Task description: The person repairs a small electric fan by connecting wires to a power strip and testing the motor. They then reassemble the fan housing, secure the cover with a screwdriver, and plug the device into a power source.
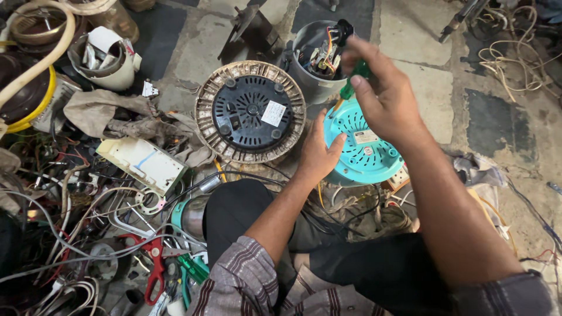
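At the left edge of the floor [445,88] a tangle of wires [64,234] buries much of what lies under it, and a dark pot with a yellow rim [23,99] is cut off by the frame. Beside the tangle lies a cream rectangular cover [140,164], and nearer the person a pair of red-handled scissors [155,269] is half hidden among cables. A crumpled brown rag [111,114] lies above the cover.

In the middle of the floor sits a round black motor base [250,111], bottom up inside a dirty ribbed ring, with a small white rectangular label right of its centre; the print is too small to make out.

The left hand [316,155] lies flat and unclenched against the left rim of the turquoise base [363,146], steadying it. This round base lies bottom up in front of the person's knee, just right of the black one, its vented face turned towards the camera. It carries a small pale rectangular label near the centre.

The right hand [383,96] is clenched on a green-handled screwdriver [353,81], mostly hidden by the fingers. Its long axis runs down and to the left, the tip pointing at the upper edge of the turquoise base; the tip itself is hard to see.

Behind the hand stands a grey cylinder [310,58] with coloured wires showing inside, partly covered by the hand. At the far right corner lies a loose coil of pale cable [515,64].
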